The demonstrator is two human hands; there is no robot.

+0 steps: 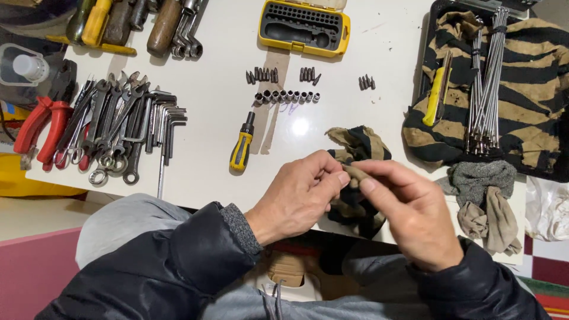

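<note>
I have both hands raised just above the near edge of the white table (219,136), meeting over a striped rag (355,148) of tan and black cloth. My left hand (299,198) is closed in a pinch, thumb and fingers pressing a fold of the rag; my right hand (409,210) is likewise closed, forefinger and thumb clamped on the same fold from the other side, so the cloth is bunched between the two grips. Whether some small part is wrapped inside that fold I cannot tell; the fingers hide it. The rest of the rag hangs partly over the table edge and partly rests on the surface beyond my knuckles, which keeps it within reach without crowding the laid-out parts. Just beyond the rag, a yellow-handled screwdriver (242,145) lies with its shaft pointing away from me. Further back, short driver bits (262,74) stand in small groups and a row of sockets (287,96) lies in a line, sorted by kind, near the open yellow bit case (304,26) whose black tray shows empty slots. To my left, spanners and hex keys (127,121) are fanned out side by side, with red-handled pliers (37,127) at the far edge. To my right, a larger striped cloth (533,89) lines a dark tray and cushions a bundle of long thin metal rods (487,77) beside a yellow-handled tool (435,98). Grey and beige rags (483,195) lie crumpled near my right wrist.
</note>
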